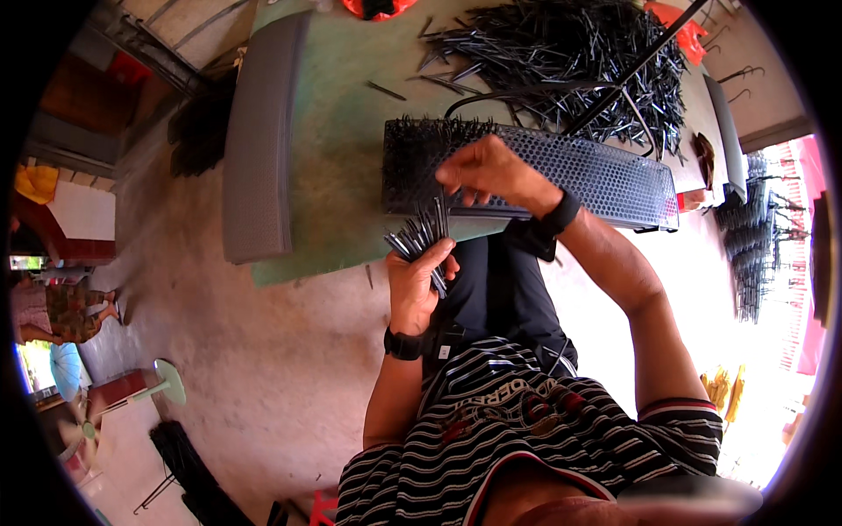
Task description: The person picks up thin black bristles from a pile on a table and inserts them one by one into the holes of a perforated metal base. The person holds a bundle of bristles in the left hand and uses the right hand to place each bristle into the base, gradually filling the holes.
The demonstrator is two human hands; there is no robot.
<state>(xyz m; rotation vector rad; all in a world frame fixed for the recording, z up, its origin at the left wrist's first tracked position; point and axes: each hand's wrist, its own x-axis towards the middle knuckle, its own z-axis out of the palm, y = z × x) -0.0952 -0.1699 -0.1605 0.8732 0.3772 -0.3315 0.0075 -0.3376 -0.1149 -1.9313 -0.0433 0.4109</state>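
My left hand (417, 285) is closed round a bundle of thin black sticks (421, 235), which fan out upward past the thumb. Just above and to the right, my right hand (487, 169) hovers over a long perforated black rack (605, 180) with its fingers pinched together. Whatever may be between those fingertips is too small and dark to make out. Many upright black sticks (417, 145) fill the rack's left end, while rows of open holes show along its middle and right. The right hand covers a part of the rack's front edge.
The green-topped table (338, 175) carries a large heap of loose black sticks (570, 66) at the back. A stack of grey sheets (263, 140) lies along its left side. A dark metal bar (636, 70) slants above the rack. At far left, another person (70, 311) is partly visible.
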